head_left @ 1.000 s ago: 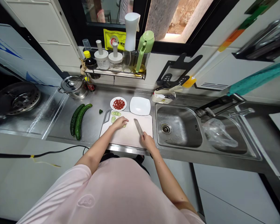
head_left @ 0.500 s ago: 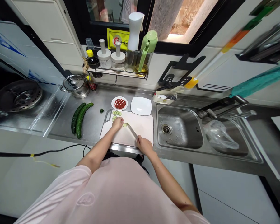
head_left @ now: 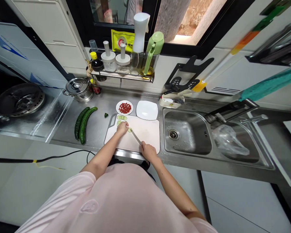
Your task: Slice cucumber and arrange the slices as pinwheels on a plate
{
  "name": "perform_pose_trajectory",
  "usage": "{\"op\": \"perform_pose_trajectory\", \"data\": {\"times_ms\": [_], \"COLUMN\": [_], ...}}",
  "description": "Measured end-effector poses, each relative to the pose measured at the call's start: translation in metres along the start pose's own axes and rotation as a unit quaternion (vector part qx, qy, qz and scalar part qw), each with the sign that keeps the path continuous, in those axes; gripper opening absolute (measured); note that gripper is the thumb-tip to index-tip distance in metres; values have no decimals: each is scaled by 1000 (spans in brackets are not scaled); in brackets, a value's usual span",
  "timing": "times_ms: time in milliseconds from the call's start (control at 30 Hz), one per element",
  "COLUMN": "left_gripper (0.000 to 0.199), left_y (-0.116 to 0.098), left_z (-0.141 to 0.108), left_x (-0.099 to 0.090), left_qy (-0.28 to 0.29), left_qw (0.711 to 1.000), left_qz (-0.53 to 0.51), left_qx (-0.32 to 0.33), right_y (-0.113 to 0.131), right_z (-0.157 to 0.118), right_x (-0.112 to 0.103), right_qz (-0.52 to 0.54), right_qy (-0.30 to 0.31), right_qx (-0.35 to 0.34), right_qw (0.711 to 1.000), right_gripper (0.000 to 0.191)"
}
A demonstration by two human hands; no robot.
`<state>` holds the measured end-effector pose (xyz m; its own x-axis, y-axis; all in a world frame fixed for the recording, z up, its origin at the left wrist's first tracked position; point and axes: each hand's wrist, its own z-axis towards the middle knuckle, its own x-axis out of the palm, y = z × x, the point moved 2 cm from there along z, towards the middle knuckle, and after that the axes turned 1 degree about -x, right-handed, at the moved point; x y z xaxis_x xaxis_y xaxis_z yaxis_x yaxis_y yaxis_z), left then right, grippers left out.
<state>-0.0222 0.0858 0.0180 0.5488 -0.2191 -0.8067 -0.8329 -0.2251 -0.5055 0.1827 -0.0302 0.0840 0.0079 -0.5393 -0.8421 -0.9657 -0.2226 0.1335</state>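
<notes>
My right hand (head_left: 149, 151) is wrapped round the handle of a knife (head_left: 136, 138), whose blade slants up and left over the white cutting board (head_left: 147, 132). The blade tip lies on a round cucumber slice (head_left: 130, 130). Just left of that slice is my left hand (head_left: 122, 128), its fingers pinched together; whatever they hold is too small to make out. Several cucumber slices (head_left: 122, 117) lie at the board's upper left, some partly hidden behind my left hand. Two whole cucumbers (head_left: 84, 125) rest on the steel counter to the left.
Behind the board stand a plate of chopped red pieces (head_left: 124, 107) and a white square plate (head_left: 146, 110). A dark green cucumber end (head_left: 106, 115) lies left of them. A steel sink (head_left: 188, 132) is on the right, a lidded pot (head_left: 78, 89) at the back left.
The knife has turned slightly, its tip moving left onto the slice, and my right hand has shifted a little left. My left hand stays in place.
</notes>
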Motion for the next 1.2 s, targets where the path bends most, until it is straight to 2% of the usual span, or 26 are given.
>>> {"op": "perform_pose_trajectory", "data": {"times_ms": [700, 1200], "left_gripper": [13, 13], "left_y": [-2, -3], "left_z": [0, -1], "left_x": [-3, -5], "left_qy": [16, 18], "left_qw": [1000, 1000], "left_qz": [-4, -10], "left_qx": [-11, -19], "right_y": [-7, 1], "right_z": [0, 8], "right_x": [-4, -12], "right_qz": [-9, -7], "right_qy": [12, 42], "right_qx": [-33, -31], "right_qw": [999, 999], "right_gripper": [25, 29]}}
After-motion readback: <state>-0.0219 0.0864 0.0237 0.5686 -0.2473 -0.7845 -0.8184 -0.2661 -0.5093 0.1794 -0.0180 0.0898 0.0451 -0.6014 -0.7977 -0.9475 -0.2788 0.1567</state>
